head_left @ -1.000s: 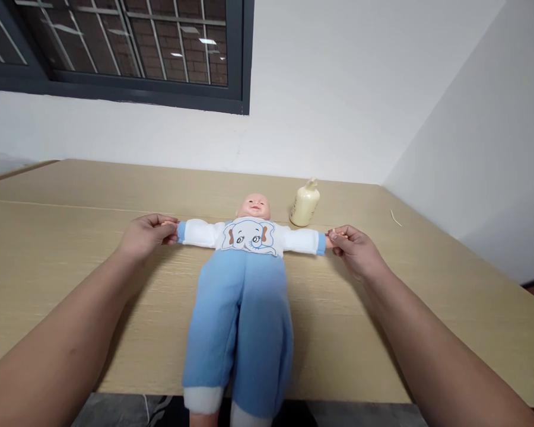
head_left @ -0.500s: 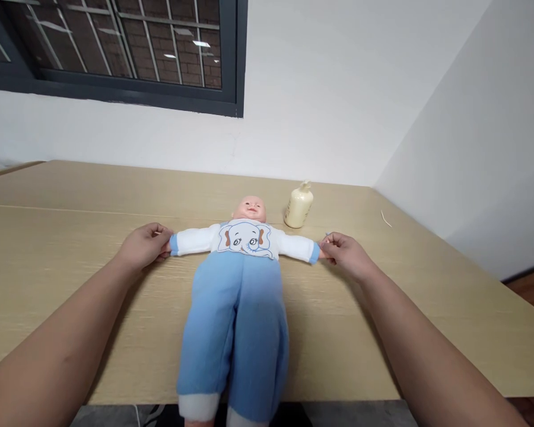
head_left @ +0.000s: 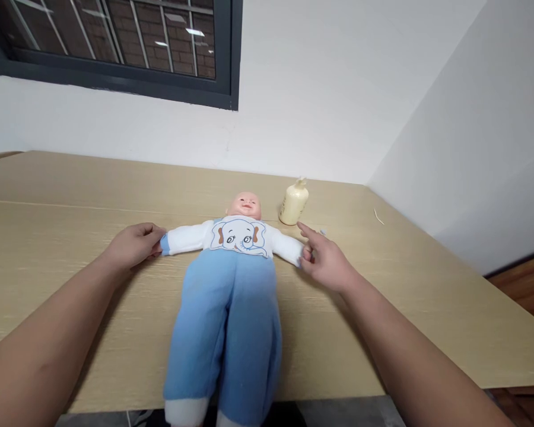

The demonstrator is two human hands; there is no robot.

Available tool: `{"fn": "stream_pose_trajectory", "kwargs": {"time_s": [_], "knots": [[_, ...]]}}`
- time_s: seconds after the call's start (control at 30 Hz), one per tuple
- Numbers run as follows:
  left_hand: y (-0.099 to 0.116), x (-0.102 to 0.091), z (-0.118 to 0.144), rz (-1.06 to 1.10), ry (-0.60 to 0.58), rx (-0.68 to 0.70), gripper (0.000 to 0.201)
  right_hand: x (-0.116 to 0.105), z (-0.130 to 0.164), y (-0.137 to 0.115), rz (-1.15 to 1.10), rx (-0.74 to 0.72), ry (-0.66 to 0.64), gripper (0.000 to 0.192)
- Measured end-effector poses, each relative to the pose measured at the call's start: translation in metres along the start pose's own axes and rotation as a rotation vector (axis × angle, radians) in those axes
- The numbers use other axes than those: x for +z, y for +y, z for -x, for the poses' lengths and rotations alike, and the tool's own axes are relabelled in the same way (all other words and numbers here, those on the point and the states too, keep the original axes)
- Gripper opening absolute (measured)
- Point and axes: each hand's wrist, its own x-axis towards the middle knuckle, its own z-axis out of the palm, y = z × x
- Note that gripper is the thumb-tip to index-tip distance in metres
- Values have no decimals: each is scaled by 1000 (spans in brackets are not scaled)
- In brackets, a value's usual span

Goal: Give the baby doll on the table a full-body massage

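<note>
A baby doll (head_left: pixel 231 279) in a white elephant top and blue trousers lies on its back on the wooden table (head_left: pixel 62 237), arms spread and legs hanging over the near edge. My left hand (head_left: pixel 133 246) is closed around the end of the doll's left-side sleeve. My right hand (head_left: pixel 327 264) covers the end of the other sleeve, pinching the doll's hand with thumb and lower fingers while the index finger sticks out towards the bottle.
A cream pump bottle (head_left: pixel 293 203) stands just right of the doll's head. A small pale scrap (head_left: pixel 377 216) lies near the table's right edge. White walls close the back and right; a dark-framed window (head_left: pixel 115 53) is up left.
My right hand has moved inward to the left, bringing the doll's sleeve closer to its body, and its index finger has lifted. The left hand stays on the other sleeve.
</note>
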Motion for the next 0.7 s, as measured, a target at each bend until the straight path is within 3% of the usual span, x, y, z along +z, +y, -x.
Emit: {"fn": "stream_pose_trajectory", "kwargs": {"time_s": [0.1, 0.2, 0.3, 0.4, 0.57, 0.7], "knots": [[-2, 0, -2, 5, -11, 0, 23, 5, 1, -3, 50, -123, -4, 96], [1, 0, 0, 22, -32, -9, 22, 6, 0, -2, 62, -199, 93, 104], [7, -1, 5, 25, -40, -4, 22, 5, -1, 1, 50, -100, 152, 87], [11, -1, 9, -9, -36, -8, 21, 4, -2, 3, 62, -21, 107, 70], [8, -1, 7, -9, -35, -7, 22, 4, -3, 7, 139, -86, 0, 91], [2, -1, 2, -16, -41, -4, 22, 3, -2, 10, 161, -156, 100, 103]]}}
